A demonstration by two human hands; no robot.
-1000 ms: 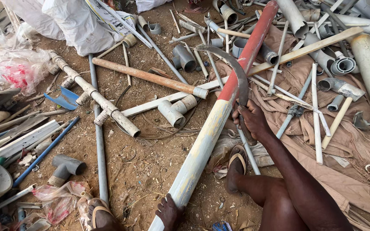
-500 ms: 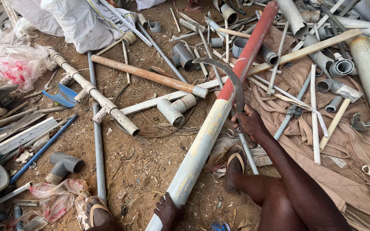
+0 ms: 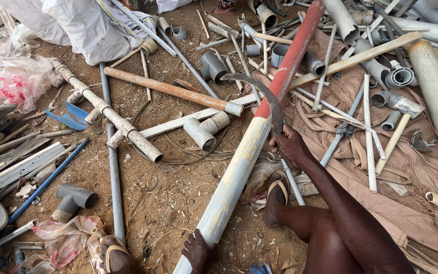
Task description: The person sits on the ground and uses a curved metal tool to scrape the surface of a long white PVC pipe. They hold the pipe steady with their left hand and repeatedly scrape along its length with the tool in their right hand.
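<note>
A long pipe [image 3: 239,167], red at its far half and worn white at its near half, lies slanted across the dirt. My left hand [image 3: 198,251] grips its near end at the bottom of the view. My right hand [image 3: 290,144] is closed on the handle of a sickle [image 3: 262,91]. The curved dark blade arches over the pipe where red meets white, with its tip pointing left. My right foot in a sandal [image 3: 277,195] rests just right of the pipe. My left foot [image 3: 112,253] is at the lower left.
Scrap pipes and fittings litter the ground: an orange-brown pipe [image 3: 168,89], a white tee fitting [image 3: 204,129], a jointed dirty pipe [image 3: 107,114], a grey elbow [image 3: 72,198], a blue rod [image 3: 46,180]. White sacks [image 3: 82,25] lie at the back left and brown cloth [image 3: 396,167] on the right.
The sickle's blade has dipped a little lower over the pipe and my right hand has shifted slightly left. My left hand still holds the pipe's near end.
</note>
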